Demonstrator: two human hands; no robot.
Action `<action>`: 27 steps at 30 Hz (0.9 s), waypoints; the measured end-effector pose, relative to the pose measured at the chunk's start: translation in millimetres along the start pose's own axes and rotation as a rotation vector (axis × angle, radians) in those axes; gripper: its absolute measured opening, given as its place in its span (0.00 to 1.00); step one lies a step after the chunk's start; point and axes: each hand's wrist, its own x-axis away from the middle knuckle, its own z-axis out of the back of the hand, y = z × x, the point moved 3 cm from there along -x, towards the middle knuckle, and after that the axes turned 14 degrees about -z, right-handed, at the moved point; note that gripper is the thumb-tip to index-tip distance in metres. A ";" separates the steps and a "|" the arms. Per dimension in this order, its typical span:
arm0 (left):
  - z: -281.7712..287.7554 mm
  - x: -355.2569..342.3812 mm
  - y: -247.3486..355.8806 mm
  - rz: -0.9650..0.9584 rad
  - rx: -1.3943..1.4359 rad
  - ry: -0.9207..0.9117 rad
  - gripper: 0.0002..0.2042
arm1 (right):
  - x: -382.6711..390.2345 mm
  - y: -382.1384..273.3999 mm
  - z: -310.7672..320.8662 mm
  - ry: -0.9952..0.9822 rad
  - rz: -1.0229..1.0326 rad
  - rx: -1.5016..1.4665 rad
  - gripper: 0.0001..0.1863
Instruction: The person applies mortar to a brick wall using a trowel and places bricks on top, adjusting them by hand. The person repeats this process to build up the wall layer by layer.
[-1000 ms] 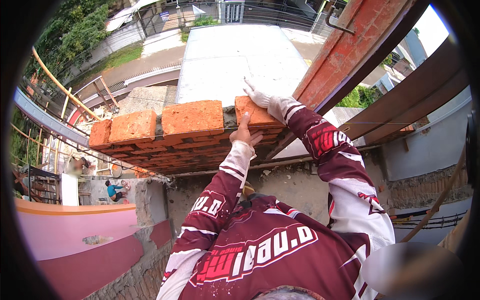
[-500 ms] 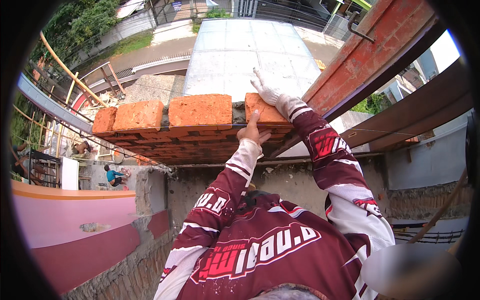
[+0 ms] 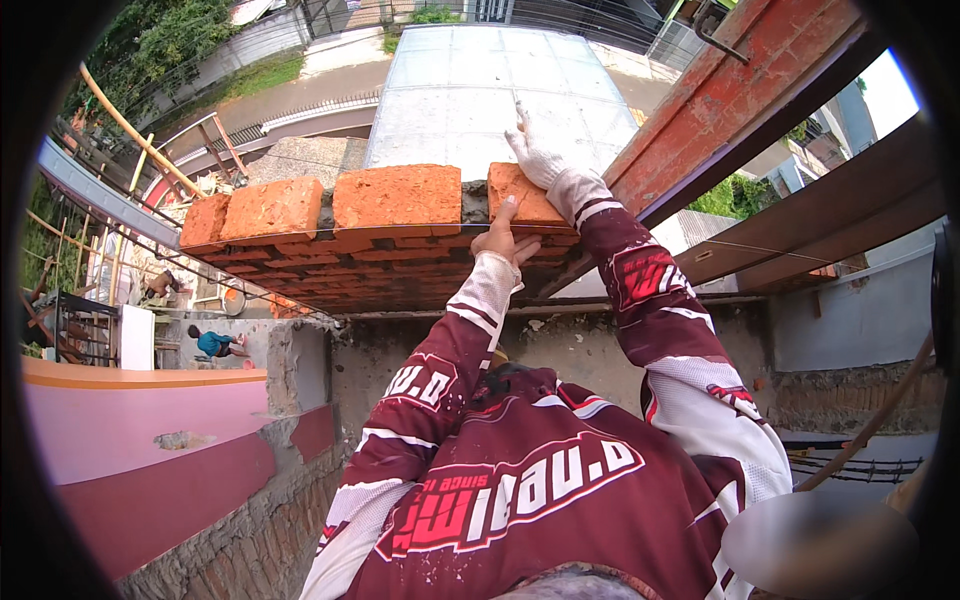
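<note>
An orange brick (image 3: 520, 192) lies at the right end of the top course of a brick wall (image 3: 380, 268). My bare left hand (image 3: 505, 238) rests at its near edge, thumb up on the brick and fingers stretched rightward along the wall's near side. Beyond it, my right hand (image 3: 536, 155) in a white glove leans against the brick's far right corner, fingers apart and pointing away. The glove hides that corner. To the left, past a mortar-filled gap (image 3: 474, 203), sits another brick (image 3: 397, 200). A thin string runs along the course's near edge.
A rusty red steel beam (image 3: 730, 105) slants up just right of my right arm. Beyond the wall lies a pale roof (image 3: 500, 90). Bamboo poles (image 3: 140, 130) stand at left. Far below at left, a person in a blue top (image 3: 213, 343) bends near the ground.
The wall and both hands sit slightly higher in the picture. My hands stay against the same brick. Below, the person in blue has shifted and bent over further.
</note>
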 end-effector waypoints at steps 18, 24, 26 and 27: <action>21.0 4.6 6.9 -0.002 -0.031 -0.121 0.64 | -10.3 0.3 68.5 0.046 -0.101 -0.298 0.29; 167.6 19.2 -37.6 -0.005 -0.183 -0.225 0.48 | -8.3 -16.3 103.5 0.045 -0.077 -0.264 0.19; 257.4 5.0 -91.5 0.107 -0.183 -0.103 0.45 | -13.9 -25.9 126.2 0.080 -0.010 -0.202 0.18; 297.9 -3.9 -121.1 0.185 -0.183 -0.015 0.46 | -18.7 -23.6 130.0 0.076 0.008 -0.249 0.19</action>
